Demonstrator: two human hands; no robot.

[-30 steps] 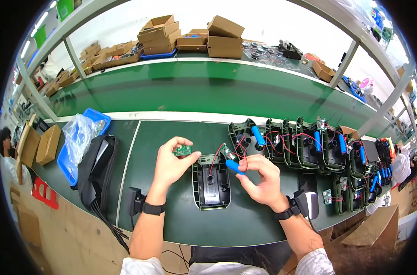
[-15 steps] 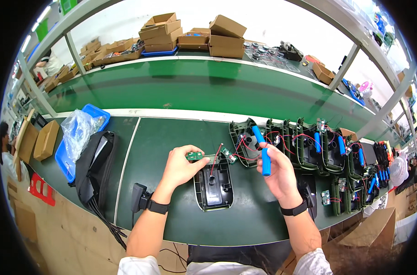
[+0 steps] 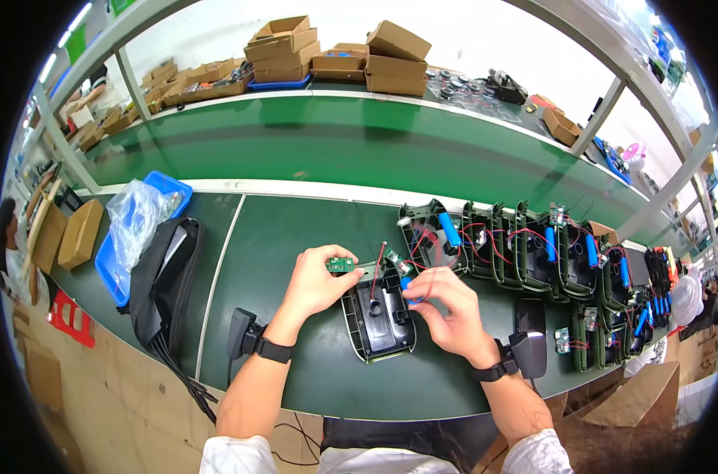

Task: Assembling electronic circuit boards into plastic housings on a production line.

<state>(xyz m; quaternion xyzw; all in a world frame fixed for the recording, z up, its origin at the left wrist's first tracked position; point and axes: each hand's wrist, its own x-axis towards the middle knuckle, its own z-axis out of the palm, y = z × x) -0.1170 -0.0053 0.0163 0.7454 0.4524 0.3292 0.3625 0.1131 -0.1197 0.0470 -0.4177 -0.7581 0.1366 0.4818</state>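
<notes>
A dark green plastic housing (image 3: 380, 346) lies open side up on the bench in front of me. My left hand (image 3: 315, 282) is at its far left corner, pinching a small green circuit board (image 3: 341, 265) between thumb and fingers. Another small board (image 3: 398, 260) sits at the housing's far edge, with red wires running by it. My right hand (image 3: 451, 313) grips a blue cylindrical battery (image 3: 406, 285) over the housing's right far corner; the fingers cover most of the battery.
Right of the housing stand several similar green housings (image 3: 533, 261) with batteries and red wires. A black device (image 3: 531, 332) lies beside my right wrist. To the left are a black bag (image 3: 165, 284) and a blue tray (image 3: 109, 272) with plastic film. Behind runs a green conveyor belt (image 3: 335, 150).
My right hand has moved left and down, bringing the blue battery from beside the housing to its right far corner. The housing has shifted slightly right. My left hand still holds the board.
</notes>
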